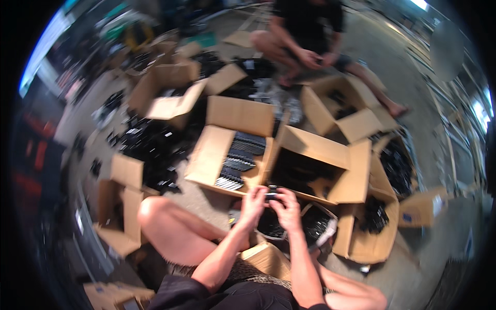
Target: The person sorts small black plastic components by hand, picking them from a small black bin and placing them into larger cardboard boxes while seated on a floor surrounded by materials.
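Observation:
A small black piece with a light patch [271, 193] is held between the fingertips of both my hands, its exact kind too small to make out. My left hand [252, 205] grips it from one side, and my right hand [286, 208] pinches the other. Just beyond stands an open cardboard box [205, 160] with neat rows of black parts [242, 153] inside. Beside it on the right is a second open box [356, 170], dark within. Below my hands, two bags of loose black parts [316, 223] sit between my legs, near a cardboard flap [266, 260].
Heaps of black parts [150, 147] cover the floor at the left. More open cartons stand around: far left [170, 77], near left [126, 170], right [380, 250] and far right [356, 126]. Across from me sits another person [310, 31], hands together.

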`<action>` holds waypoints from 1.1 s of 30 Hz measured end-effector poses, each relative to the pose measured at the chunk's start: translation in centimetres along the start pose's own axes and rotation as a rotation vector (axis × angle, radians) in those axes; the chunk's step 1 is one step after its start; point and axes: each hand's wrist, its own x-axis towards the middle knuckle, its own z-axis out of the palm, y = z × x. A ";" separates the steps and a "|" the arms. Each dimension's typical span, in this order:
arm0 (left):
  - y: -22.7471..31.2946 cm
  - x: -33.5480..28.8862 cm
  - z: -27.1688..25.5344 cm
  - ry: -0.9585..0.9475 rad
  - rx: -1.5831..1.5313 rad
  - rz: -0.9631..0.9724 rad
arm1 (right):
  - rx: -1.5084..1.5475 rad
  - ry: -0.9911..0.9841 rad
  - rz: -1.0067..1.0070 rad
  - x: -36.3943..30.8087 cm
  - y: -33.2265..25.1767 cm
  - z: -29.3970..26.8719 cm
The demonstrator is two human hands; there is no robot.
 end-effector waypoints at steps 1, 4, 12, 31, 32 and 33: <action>-0.6 -0.1 0.7 0.002 -0.036 -0.010 | 0.116 0.018 0.077 -0.1 1.3 -0.3; -0.1 -0.9 2.9 -0.032 0.010 0.012 | 0.258 -0.122 0.323 -0.2 1.6 -2.6; 0.4 -2.9 3.9 -0.128 0.474 0.092 | 0.605 -0.215 0.314 -1.0 5.2 -4.6; 30.7 -48.7 -44.3 1.486 1.244 -0.539 | 0.643 -0.271 0.474 0.5 6.0 -2.2; 29.6 -52.5 -46.3 1.614 1.232 -0.734 | 0.627 -0.275 0.496 0.5 6.4 -2.6; 27.5 -57.3 -48.2 1.690 1.209 -0.787 | 0.616 -0.274 0.505 0.3 6.6 -2.7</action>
